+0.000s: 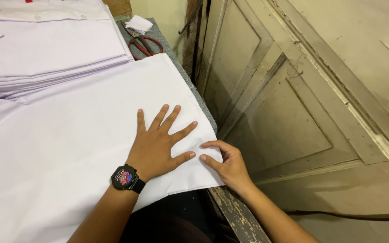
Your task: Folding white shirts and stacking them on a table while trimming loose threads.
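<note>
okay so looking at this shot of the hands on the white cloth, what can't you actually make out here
Head view only:
- Scissors: blades hidden under a white paper scrap.
- Folded white stack: cut off by the top and left edges, so no count.
- White cloth: runs off the left and bottom edges; what it is stays unclear.
- Right hand: thumb tucked behind the cloth edge, so its grip cannot be told.
- Left hand: covers the cloth beneath.
- Watch face: too small.

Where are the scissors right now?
The red-handled scissors lie at the table's far end, just right of the stack of folded white shirts, beside a small white cloth scrap.
</note>
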